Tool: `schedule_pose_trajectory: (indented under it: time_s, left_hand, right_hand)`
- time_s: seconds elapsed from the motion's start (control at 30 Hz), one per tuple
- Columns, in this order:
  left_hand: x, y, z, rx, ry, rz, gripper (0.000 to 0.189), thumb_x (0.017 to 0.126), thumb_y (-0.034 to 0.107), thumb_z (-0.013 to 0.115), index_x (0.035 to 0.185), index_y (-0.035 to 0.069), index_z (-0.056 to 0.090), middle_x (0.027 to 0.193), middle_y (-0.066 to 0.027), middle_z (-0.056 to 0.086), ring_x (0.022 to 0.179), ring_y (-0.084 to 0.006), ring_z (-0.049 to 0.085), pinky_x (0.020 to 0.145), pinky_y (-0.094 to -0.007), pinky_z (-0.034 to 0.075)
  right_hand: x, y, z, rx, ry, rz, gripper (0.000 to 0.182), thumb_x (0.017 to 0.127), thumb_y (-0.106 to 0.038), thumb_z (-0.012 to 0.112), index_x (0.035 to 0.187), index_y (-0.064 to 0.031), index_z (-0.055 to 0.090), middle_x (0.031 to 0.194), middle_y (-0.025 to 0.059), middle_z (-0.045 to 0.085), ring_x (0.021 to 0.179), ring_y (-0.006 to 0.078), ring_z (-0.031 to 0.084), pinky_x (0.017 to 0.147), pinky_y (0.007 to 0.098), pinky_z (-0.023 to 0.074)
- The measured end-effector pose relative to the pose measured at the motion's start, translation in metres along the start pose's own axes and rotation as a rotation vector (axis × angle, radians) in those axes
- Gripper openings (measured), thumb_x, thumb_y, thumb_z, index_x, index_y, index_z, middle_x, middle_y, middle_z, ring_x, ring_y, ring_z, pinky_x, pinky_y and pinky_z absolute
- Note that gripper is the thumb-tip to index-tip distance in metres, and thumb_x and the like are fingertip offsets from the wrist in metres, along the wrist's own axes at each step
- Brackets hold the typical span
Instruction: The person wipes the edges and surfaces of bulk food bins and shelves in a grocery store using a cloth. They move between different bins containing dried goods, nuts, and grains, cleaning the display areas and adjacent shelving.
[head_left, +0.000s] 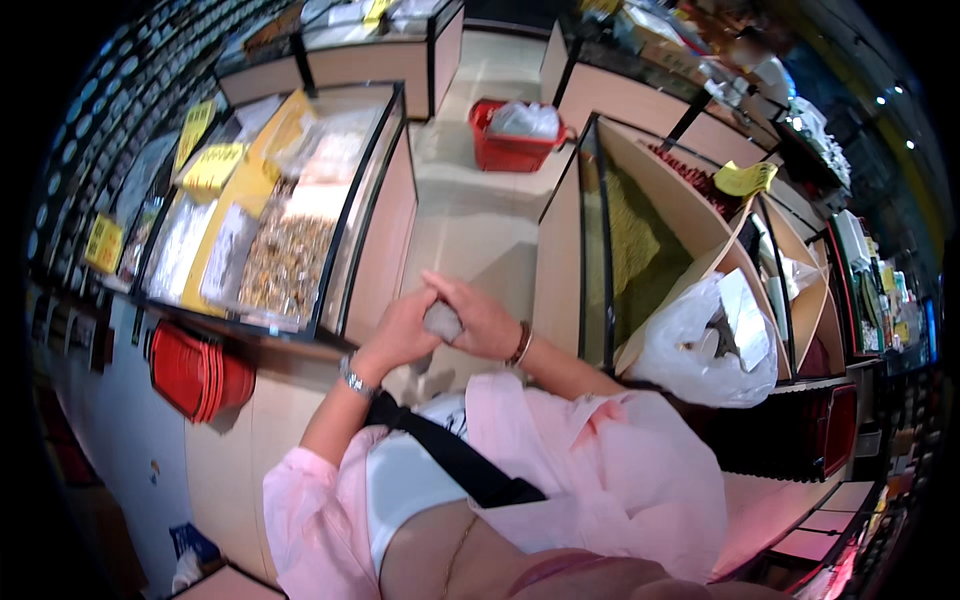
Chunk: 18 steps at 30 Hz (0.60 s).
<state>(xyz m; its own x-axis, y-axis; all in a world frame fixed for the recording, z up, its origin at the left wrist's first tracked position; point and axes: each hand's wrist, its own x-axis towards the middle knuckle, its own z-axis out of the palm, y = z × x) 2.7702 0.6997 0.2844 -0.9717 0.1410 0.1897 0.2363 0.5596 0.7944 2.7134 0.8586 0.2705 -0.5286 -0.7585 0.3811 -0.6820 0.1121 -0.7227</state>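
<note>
My left hand (399, 324), with a silver watch at the wrist, and my right hand (486, 316), with bracelets, meet in front of my body. Their fingers touch at the far side and their palms face inward. A greyish patch (442, 321) shows between them; whether it is a held thing or something seen below cannot be told. Beyond the hands, a red plastic shopping basket (517, 154) with a white plastic bag (523, 120) in it stands on the tiled floor.
At left is a glass-edged display bin (367, 187) of packaged and loose dry goods, with stacked red baskets (202, 371) below. At right, a divided wooden bin (559, 277) holds green grains or beans (637, 240); a white plastic bag (660, 356) rests on its near edge.
</note>
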Motion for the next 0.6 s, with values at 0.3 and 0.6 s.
schedule_pose_trajectory:
  time_s: [0.3,0.6]
  left_hand:
    - [0.056,0.012,0.008,0.021,-0.059,-0.077,0.063,0.068,0.017,0.07,0.125,0.009,0.043,0.1,-0.0117,0.058,0.079,-0.024,0.057,0.071,-0.033,0.047]
    - [0.097,-0.018,0.05,0.009,-0.088,0.061,0.064,0.071,0.025,0.07,0.127,0.009,0.043,0.11,-0.014,0.053,0.088,-0.0235,0.055,0.079,-0.0322,0.046]
  right_hand:
    - [-0.023,0.054,-0.08,0.142,0.005,0.34,0.061,0.066,-0.001,0.059,0.124,-0.0097,0.044,0.108,0.0174,0.056,0.097,0.0328,0.056,0.083,0.0353,0.045]
    - [-0.077,0.133,-0.09,-0.336,0.129,0.426,0.037,0.063,-0.003,0.05,0.098,-0.0084,0.06,0.096,0.0162,0.06,0.093,0.0338,0.055,0.081,0.0383,0.0453]
